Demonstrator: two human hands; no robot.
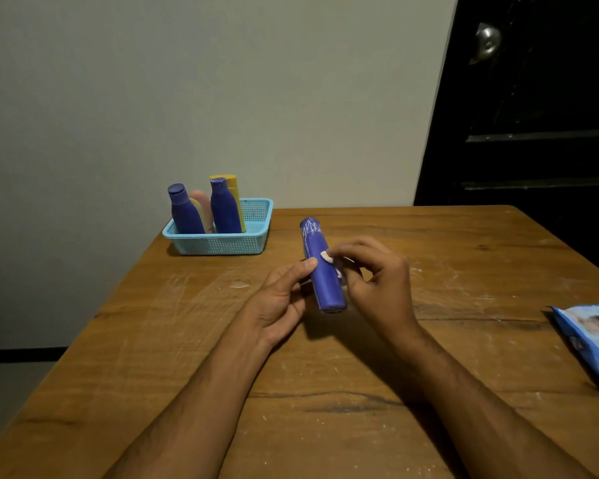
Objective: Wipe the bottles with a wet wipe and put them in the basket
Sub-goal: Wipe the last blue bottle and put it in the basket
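A blue bottle is held above the middle of the wooden table, its base toward me and its cap end pointing away. My left hand grips it from the left, thumb on its side. My right hand pinches a small white wet wipe against the bottle's right side; most of the wipe is hidden under the fingers. A light blue basket stands at the table's far left corner with two blue bottles, a pink one and a yellow one upright in it.
A blue pack of wet wipes lies at the table's right edge. A pale wall stands behind the table, and a dark door is at the far right. The tabletop carries scuffs and white specks.
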